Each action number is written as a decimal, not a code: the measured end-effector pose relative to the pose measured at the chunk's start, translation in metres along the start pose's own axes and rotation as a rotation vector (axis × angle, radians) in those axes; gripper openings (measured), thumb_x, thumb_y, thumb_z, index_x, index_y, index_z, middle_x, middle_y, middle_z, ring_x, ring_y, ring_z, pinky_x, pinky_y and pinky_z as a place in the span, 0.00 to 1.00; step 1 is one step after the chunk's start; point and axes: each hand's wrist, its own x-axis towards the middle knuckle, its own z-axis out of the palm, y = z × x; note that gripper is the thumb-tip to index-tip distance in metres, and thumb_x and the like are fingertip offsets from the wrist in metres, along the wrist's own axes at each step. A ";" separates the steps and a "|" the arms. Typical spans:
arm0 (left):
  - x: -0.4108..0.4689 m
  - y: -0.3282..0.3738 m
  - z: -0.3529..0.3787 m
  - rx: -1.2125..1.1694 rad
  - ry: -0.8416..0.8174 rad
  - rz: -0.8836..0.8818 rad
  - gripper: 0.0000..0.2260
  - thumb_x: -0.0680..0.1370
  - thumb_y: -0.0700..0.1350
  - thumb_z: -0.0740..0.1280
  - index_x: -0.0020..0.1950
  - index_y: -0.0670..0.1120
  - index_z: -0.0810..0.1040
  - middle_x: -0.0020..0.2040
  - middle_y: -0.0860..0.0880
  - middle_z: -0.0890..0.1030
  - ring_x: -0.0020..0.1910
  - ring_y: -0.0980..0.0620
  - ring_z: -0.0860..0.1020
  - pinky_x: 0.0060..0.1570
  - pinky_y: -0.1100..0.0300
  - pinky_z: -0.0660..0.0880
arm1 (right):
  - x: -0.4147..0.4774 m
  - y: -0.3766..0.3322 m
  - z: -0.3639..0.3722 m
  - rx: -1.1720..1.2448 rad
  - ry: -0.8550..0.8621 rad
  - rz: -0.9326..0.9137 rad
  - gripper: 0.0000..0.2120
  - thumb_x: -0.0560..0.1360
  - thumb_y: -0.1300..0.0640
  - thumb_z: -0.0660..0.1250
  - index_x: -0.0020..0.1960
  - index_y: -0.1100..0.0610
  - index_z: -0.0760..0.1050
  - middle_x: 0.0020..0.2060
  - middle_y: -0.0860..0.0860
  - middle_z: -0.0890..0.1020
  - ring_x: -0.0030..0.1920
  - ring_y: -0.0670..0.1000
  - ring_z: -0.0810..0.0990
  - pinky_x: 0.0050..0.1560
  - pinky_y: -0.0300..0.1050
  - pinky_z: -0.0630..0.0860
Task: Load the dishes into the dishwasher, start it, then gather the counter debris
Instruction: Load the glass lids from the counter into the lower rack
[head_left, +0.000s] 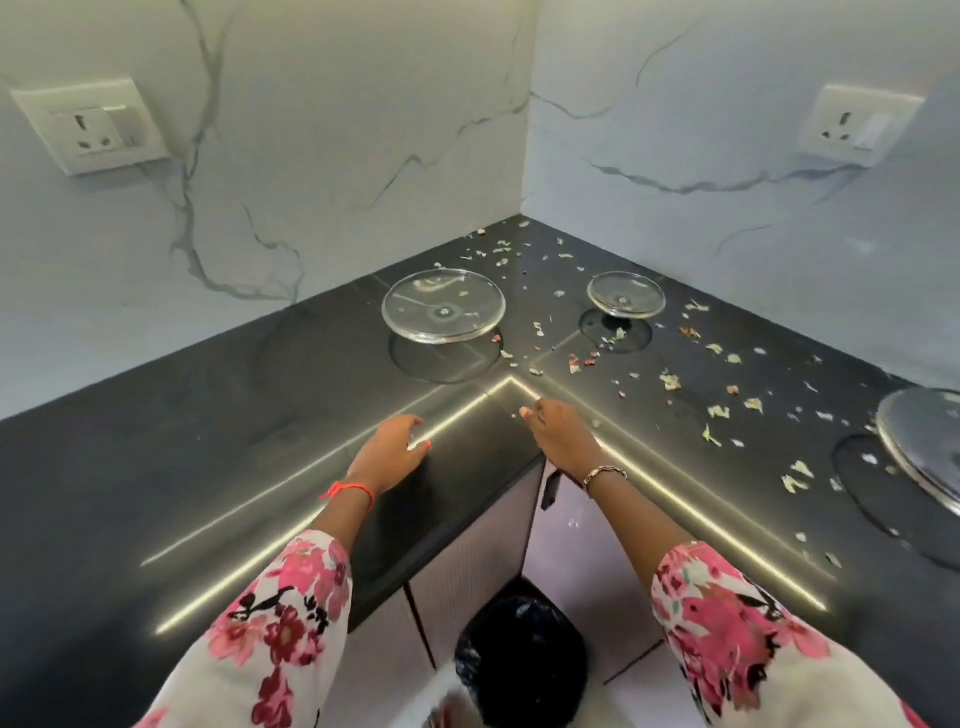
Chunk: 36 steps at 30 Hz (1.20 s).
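Observation:
Pale and pink scraps of debris (670, 382) lie scattered over the back corner and right side of a black L-shaped counter (218, 441). A large clear glass plate (444, 306) rests near the corner, a smaller glass plate (626, 293) to its right, and a third glass dish (924, 441) sits cut off at the right edge. My left hand (392, 449) lies on the counter's front inner corner, fingers loosely curled, holding nothing. My right hand (558, 431) rests beside it, fingers pointing toward the debris, holding nothing that I can see.
A bin with a black liner (522, 660) stands on the floor below the counter's inner corner, next to grey cabinet doors (467, 566). Marble walls meet behind the counter, each with a wall socket (96, 127), the other socket (857, 124) on the right.

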 end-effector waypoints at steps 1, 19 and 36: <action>0.012 -0.003 -0.002 0.001 0.009 0.000 0.19 0.76 0.46 0.65 0.66 0.41 0.71 0.65 0.43 0.73 0.65 0.46 0.70 0.66 0.57 0.64 | 0.013 -0.002 0.001 0.015 -0.003 0.003 0.14 0.80 0.51 0.57 0.43 0.60 0.71 0.40 0.54 0.76 0.42 0.54 0.73 0.45 0.48 0.69; 0.168 -0.073 -0.003 0.309 0.153 0.000 0.40 0.69 0.67 0.38 0.75 0.46 0.57 0.77 0.49 0.54 0.76 0.50 0.48 0.73 0.50 0.44 | 0.237 -0.048 0.043 1.199 -0.143 0.575 0.13 0.75 0.53 0.68 0.54 0.60 0.71 0.43 0.62 0.78 0.43 0.61 0.80 0.37 0.56 0.79; 0.175 -0.071 -0.010 0.251 0.036 -0.036 0.35 0.75 0.66 0.49 0.76 0.47 0.51 0.77 0.50 0.49 0.76 0.50 0.45 0.73 0.47 0.42 | 0.201 -0.049 0.054 1.478 0.158 0.713 0.05 0.76 0.71 0.57 0.44 0.67 0.71 0.21 0.60 0.78 0.21 0.59 0.79 0.19 0.52 0.76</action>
